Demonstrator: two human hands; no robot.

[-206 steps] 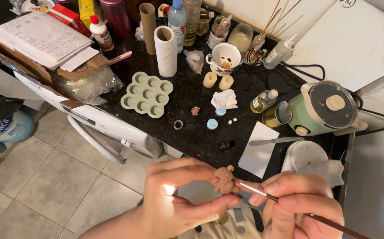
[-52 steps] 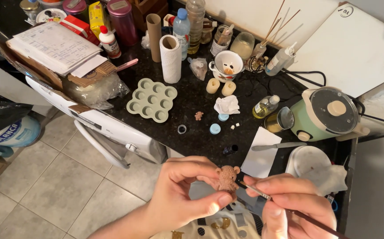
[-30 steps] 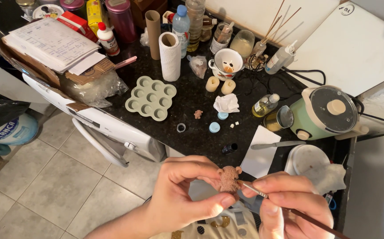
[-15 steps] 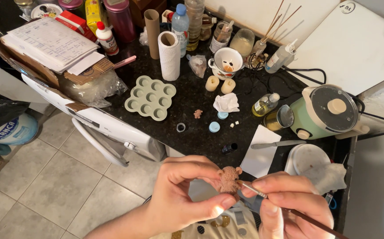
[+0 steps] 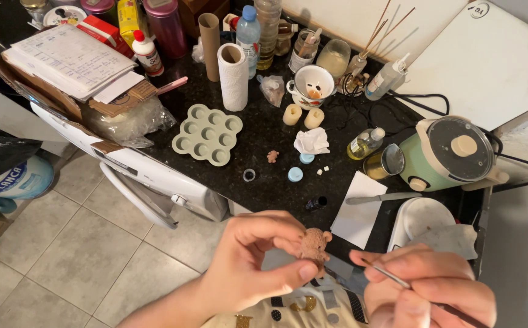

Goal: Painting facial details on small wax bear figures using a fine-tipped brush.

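left hand pinching bear figure, right hand gripping brush

Red carton and yellow box at counter's far left; white red-capped bottle beside; blue-capped labelled water bottle behind paper roll.

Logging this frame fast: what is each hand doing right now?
Left hand: closed, pinching a small brown bear figure.
Right hand: closed, holding a thin tool, its tip near the figure.
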